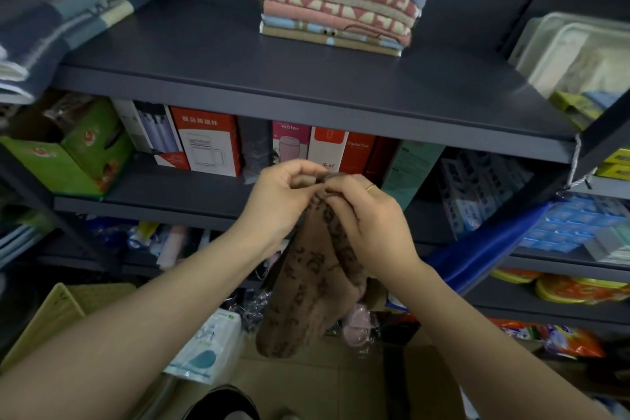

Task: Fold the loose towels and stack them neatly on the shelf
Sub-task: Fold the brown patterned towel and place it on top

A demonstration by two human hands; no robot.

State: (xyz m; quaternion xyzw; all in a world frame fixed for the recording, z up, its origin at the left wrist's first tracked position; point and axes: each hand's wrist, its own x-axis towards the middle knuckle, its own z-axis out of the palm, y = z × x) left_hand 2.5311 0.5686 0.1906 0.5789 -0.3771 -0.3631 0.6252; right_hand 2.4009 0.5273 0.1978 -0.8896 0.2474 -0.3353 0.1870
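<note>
Dark grey shelf [306,85] bearing folded towel stack [337,0]. Left hand [283,201] and right hand [368,225] both pinching top edge of brown patterned towel [306,293], hanging below shelf, unfolded.

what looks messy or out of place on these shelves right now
The blue-striped towel stack at the top shelf's left end slumps and overhangs the shelf edge, unlike the squared pink stack. The brown towel hangs unfolded from both hands.
</note>
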